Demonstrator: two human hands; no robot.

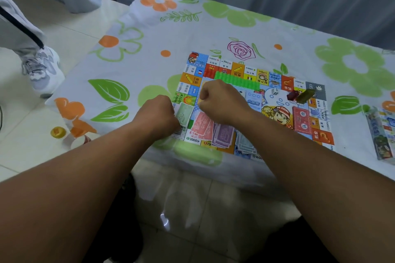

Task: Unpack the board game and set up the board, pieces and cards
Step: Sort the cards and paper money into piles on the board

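Nearest the person, four small stacks of paper play money lie side by side along the near edge of the colourful printed square game board (320, 113). From left to right they are the green banknotes (185, 113), pink banknotes (202, 125), purple banknotes (224, 134) and grey-blue banknotes (245, 145). They appear sorted by colour, probably so the bank is within easy reach. Each stack has its long axis running away from the person, leaning slightly rightward.

The left hand (159, 115) has its grip curled at the near-left edge of the green banknotes, seemingly pinching them to square or seat the stack. The right hand (218, 100) hovers over the board's middle with its grip clenched. I cannot tell whether it holds anything.

The board lies flat on the worktop's floral cloth (149, 49), turned a little askew to the worktop edge. Its near squares read upright to the person.

Further in, a red card deck (302, 123) sits on its printed spot with its long axis pointing away. A white die (274, 91) and a row of bright green plastic houses (237, 81) lie beyond, the row running left to right.
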